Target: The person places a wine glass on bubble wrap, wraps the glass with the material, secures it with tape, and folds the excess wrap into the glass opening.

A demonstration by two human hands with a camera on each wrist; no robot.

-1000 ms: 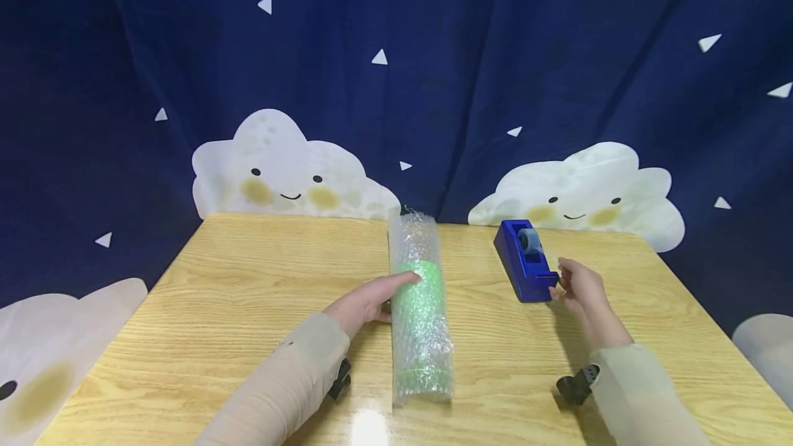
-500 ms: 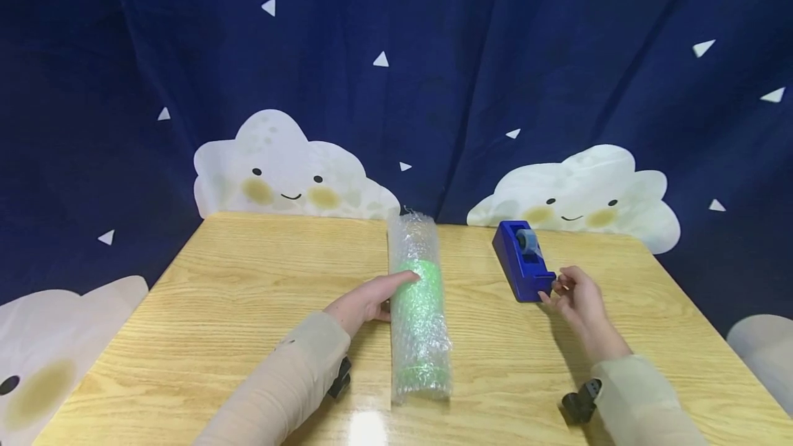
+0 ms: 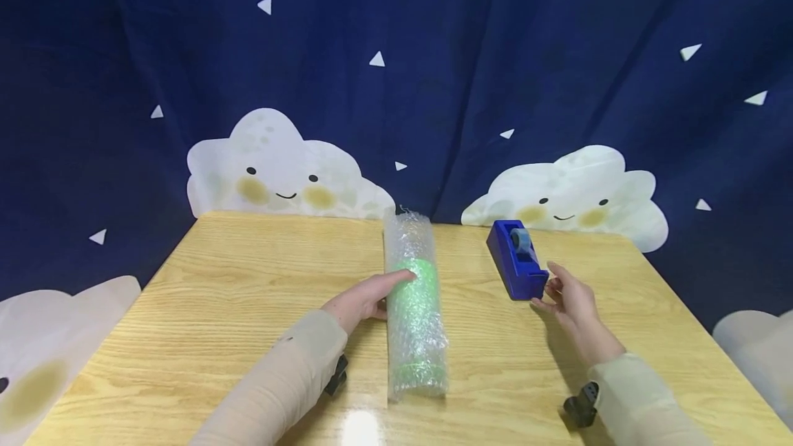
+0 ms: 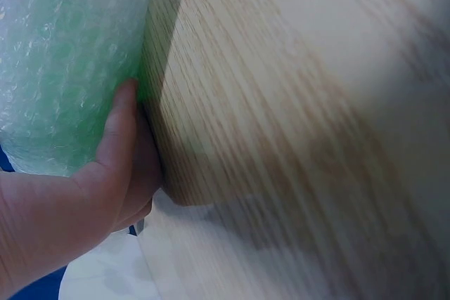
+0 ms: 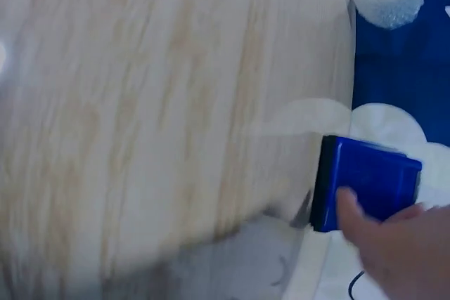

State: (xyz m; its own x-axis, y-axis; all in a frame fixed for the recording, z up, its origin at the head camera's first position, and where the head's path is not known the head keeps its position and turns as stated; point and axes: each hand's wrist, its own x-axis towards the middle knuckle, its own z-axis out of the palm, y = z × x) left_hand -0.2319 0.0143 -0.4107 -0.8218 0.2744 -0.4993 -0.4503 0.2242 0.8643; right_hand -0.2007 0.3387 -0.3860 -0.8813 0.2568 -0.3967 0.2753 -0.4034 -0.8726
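Note:
In the head view a green cylindrical object point(image 3: 416, 315) lies rolled in bubble wrap point(image 3: 411, 236) on the wooden table. My left hand point(image 3: 365, 298) holds its left side, thumb over the top and fingers low along the side, partly hidden. In the left wrist view this hand point(image 4: 105, 173) lies against the wrapped roll point(image 4: 63, 68). A blue tape dispenser point(image 3: 513, 260) with a roll of clear bluish tape point(image 3: 522, 242) stands to the right. My right hand point(image 3: 576, 301) is at its front end, thumb and fingers spread apart; the right wrist view shows the thumb against the dispenser's point(image 5: 373, 177) front.
The wooden tabletop point(image 3: 266, 274) extends to both sides of the roll. Behind it hangs a dark blue curtain point(image 3: 322, 40) with white clouds. Each wrist carries a small black camera point(image 3: 581, 405).
My right hand has shifted slightly left, its thumb moving to the dispenser's front and its fingers spreading. My left hand stays on the wrapped roll. The head view has turned slightly.

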